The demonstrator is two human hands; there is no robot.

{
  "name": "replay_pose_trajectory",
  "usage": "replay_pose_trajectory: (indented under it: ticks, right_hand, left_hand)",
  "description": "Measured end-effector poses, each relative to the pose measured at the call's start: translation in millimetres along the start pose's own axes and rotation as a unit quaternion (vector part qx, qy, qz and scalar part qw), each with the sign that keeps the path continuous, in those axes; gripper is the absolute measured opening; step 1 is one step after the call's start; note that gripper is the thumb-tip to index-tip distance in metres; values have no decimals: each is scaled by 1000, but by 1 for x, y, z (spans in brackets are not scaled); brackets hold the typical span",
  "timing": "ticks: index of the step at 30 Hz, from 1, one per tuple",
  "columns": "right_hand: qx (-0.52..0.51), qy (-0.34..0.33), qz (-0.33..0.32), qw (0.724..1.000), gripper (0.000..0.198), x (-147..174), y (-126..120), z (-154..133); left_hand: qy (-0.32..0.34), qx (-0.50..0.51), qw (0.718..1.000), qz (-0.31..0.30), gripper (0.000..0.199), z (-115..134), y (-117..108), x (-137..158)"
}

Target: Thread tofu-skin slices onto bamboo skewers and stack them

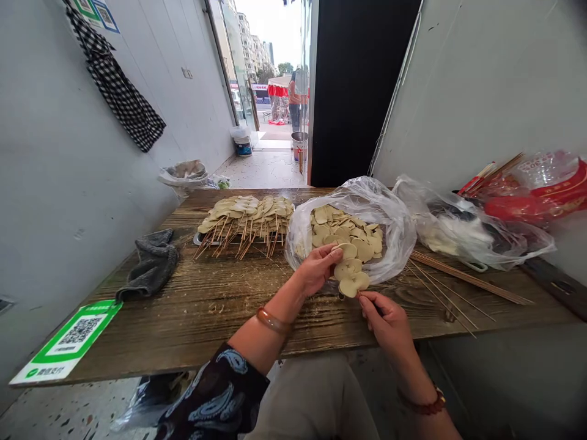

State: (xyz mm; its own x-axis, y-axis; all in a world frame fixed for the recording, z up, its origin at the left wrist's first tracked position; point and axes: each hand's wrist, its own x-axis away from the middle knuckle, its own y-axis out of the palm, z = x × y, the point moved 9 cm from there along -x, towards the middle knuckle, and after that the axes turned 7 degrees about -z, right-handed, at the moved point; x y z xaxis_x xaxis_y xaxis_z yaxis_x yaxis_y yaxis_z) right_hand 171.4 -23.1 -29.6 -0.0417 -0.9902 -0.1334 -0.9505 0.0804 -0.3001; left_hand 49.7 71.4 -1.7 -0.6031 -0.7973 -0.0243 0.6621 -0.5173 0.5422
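Note:
Several thin, pale round slices [348, 267] are threaded in a row on one skewer, in front of an open plastic bag. My left hand [318, 269] pinches the upper slices between thumb and fingers. Below them, my right hand [383, 315] is closed on the skewer's lower end, most of which the slices and fingers hide. Loose slices of the same kind [334, 220] fill the clear plastic bag [398, 223]. Left of the bag, filled skewers [247, 214] lie piled on a tray, their bare sticks pointing toward me.
Bare skewers [468, 278] lie on the wooden table [220, 311] at right, near another plastic bag [481, 238] and red packaging [536, 201]. A dark grey cloth [153, 263] and a green QR code card [68, 339] are at left. Beyond is an open doorway [275, 122].

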Motion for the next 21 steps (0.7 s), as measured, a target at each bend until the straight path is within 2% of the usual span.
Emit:
replay_pose_trajectory:
  ticks: [3,11,21]
  right_hand:
    - [24,-16,-4,1000,35,-1,2,-4]
    - [67,-53,-3,996,32,-1,5,-19]
    - [86,-74,19,993,31,-1,3,-22]
  left_hand:
    - [0,8,1000,-15,38,-2,3,-1]
    - [48,23,997,50,36,17,-11,1]
    - [40,-12,998,39,40,10,-5,1]
